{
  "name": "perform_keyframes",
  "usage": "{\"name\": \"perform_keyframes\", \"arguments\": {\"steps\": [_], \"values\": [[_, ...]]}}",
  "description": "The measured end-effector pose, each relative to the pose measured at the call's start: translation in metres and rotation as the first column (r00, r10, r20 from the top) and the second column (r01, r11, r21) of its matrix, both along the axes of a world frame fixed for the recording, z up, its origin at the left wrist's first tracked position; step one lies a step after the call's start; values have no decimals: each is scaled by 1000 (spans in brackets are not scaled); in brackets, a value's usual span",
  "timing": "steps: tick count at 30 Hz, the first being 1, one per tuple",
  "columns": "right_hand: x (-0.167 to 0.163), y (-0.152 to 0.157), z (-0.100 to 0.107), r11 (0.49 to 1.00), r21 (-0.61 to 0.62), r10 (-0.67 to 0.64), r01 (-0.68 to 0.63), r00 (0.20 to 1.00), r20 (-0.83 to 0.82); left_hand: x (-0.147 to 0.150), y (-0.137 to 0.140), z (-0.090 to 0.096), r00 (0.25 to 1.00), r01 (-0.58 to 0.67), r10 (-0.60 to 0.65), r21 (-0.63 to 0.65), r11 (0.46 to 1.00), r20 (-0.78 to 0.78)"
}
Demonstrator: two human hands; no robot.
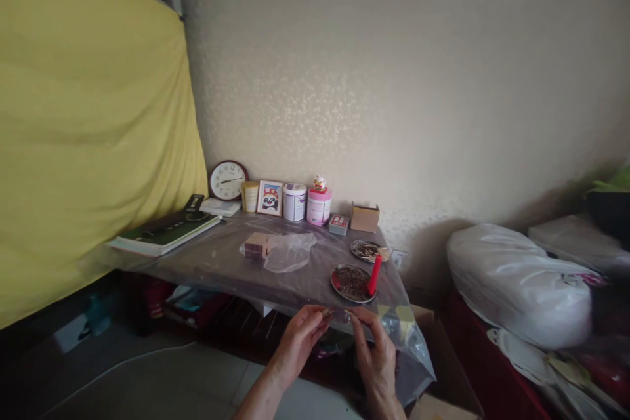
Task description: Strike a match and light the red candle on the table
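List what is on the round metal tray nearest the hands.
The near tray holds a layer of dark small bits, too small to identify, and a red candle at its right edge. The tray's base under the bits is covered. Both hands, left hand and right hand, pinch something tiny just before it.

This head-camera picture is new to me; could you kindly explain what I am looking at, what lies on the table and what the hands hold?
The one picture comes from a camera worn on a person's head, looking forward and down. Two bare hands meet at the table edge: the left hand and right hand pinch something small between the fingertips, too small to name. The table is covered with clear plastic. On it lie a dish with a red candle, a second dish, a plastic bag, a clock, tins and a book.
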State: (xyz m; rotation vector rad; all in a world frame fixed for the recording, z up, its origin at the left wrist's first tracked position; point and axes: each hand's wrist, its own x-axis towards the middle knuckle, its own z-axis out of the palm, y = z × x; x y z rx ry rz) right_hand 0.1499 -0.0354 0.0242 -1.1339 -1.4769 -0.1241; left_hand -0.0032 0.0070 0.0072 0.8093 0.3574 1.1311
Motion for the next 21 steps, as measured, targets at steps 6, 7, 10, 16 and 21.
{"name": "perform_keyframes", "arguments": {"steps": [6, 7, 10, 16, 21], "values": [[-7, 3, -7, 999, 44, 20, -25, 995, 98, 0, -2, 2, 1000, 23, -24, 28, 999, 2], [-7, 3, -6, 999, 45, 20, -24, 994, 105, 0, -2, 2, 1000, 22, -22, 27, 999, -1], [-6, -2, 1, 998, 62, -1, -5, 995, 99, 1, -1, 1, 1000, 4, -4, 12, 1000, -12], [-5, 1, -3, 996, 23, 76, -81, 985, 155, 1, -2, 1, 1000, -6, 6, 26, 1000, -6], [12, 16, -19, 999, -35, -29, 30, 999, 33, -3, -3, 3, 1000, -4, 4, 3, 1000, -12]]}}
